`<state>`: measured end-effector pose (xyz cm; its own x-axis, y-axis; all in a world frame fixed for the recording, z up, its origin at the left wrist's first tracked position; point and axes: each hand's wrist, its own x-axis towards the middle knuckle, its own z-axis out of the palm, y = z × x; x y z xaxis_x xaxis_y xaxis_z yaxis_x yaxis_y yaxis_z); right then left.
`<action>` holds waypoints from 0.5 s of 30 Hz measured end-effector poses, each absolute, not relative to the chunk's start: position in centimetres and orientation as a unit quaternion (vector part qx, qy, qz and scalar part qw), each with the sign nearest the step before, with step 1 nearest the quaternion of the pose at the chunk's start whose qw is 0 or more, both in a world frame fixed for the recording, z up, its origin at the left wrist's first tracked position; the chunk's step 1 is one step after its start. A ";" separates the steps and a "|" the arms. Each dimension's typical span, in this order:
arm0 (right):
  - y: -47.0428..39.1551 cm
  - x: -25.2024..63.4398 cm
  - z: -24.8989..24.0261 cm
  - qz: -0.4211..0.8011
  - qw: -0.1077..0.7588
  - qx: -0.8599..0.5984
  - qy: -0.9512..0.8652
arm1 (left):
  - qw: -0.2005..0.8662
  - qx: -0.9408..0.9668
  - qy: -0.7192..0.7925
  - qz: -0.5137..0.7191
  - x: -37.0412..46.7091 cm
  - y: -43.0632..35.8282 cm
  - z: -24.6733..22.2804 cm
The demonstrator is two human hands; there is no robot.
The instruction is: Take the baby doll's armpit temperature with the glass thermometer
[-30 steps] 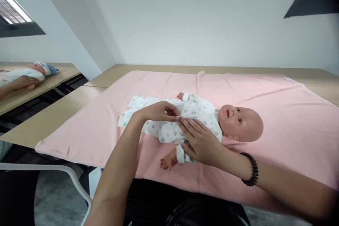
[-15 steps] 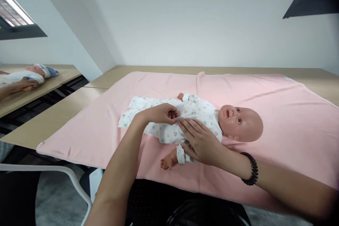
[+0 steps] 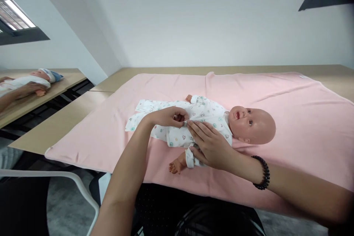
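Observation:
A baby doll point(image 3: 253, 125) lies on its back, head to the right, in a white printed shirt point(image 3: 179, 138) and matching trousers point(image 3: 141, 112). My left hand point(image 3: 173, 117) is curled over the shirt's front, thumb and fingers pinched on the cloth at the middle of the body. Beside it, my right hand point(image 3: 211, 143) rests on the doll's chest with fingers stretched out flat, their tips meeting the cloth close to the left fingers. The right thumb is by the doll's near sleeve point(image 3: 190, 157). What lies under the right palm is hidden.
A pink blanket point(image 3: 298, 129) covers most of the wooden table point(image 3: 102, 77) under the doll. At the far left, another person's hand point(image 3: 31, 87) is on a second doll with a blue and white cap point(image 3: 54, 75). A white curved chair frame point(image 3: 74, 177) stands at lower left.
The view has shifted slightly. Both hands stay at the shirt's front with hardly any movement. The other person's second hand has come into view at the far left.

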<state>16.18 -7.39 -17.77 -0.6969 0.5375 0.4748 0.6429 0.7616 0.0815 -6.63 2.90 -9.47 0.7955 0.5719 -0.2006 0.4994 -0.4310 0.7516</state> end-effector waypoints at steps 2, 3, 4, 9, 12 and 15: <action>-7.4 16.2 -17.9 -0.118 0.224 -0.322 -0.912 | 0.435 0.848 0.300 0.040 -6.7 2.9 -9.4; -7.3 16.3 -17.9 -0.115 0.227 -0.323 -0.912 | 0.437 0.848 0.296 0.039 -6.6 2.9 -9.3; -7.3 16.3 -17.9 -0.111 0.228 -0.324 -0.911 | 0.440 0.847 0.294 0.039 -6.6 3.0 -9.3; -7.3 16.3 -17.9 -0.103 0.230 -0.330 -0.910 | 0.454 0.832 0.315 0.053 -6.5 3.0 -9.4; -7.3 16.3 -17.8 -0.102 0.230 -0.332 -0.909 | 0.463 0.819 0.334 0.062 -6.7 3.1 -9.7; -7.3 16.3 -17.8 -0.098 0.225 -0.337 -0.909 | 0.472 0.805 0.356 0.058 -6.9 3.3 -9.9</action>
